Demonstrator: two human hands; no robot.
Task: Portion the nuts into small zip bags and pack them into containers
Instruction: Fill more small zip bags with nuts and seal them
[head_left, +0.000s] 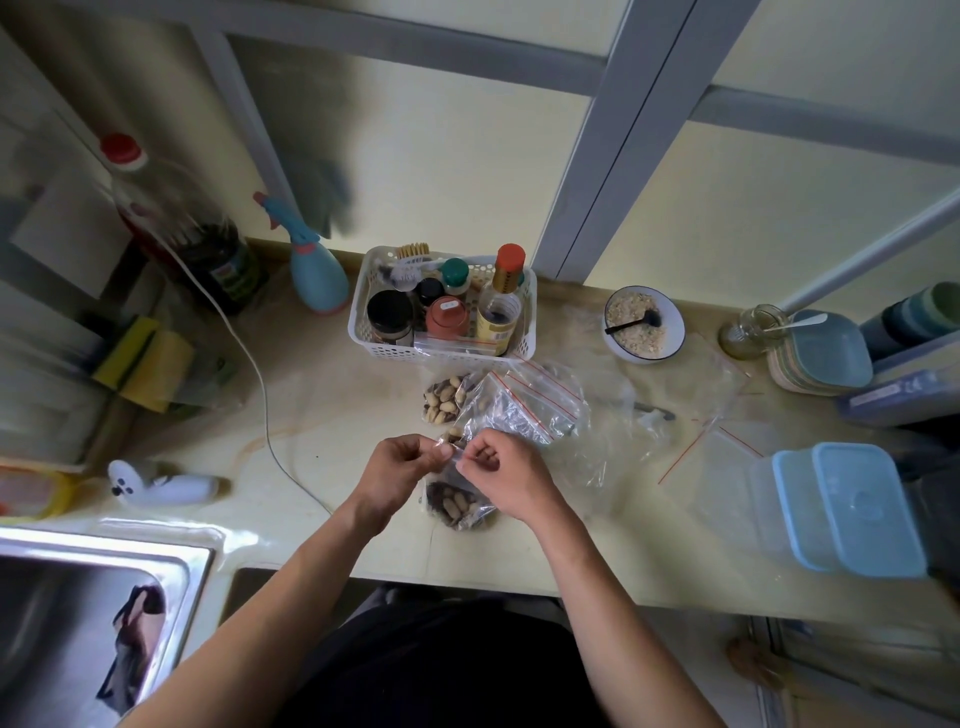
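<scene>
My left hand (400, 465) and right hand (496, 467) pinch the mouth of a nut-filled zip bag (460, 506) at the near surface (322, 405); judged risk: an incompletely pressed seal spills nuts.

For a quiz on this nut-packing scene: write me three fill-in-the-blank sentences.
1. Both hands, the left hand and the right hand, pinch the top of a small ____ filled with nuts.
2. The white basket of jars stands ____ the hands.
3. The containers at the right have ____ lids.

Missing words: zip bag; behind; blue
</scene>
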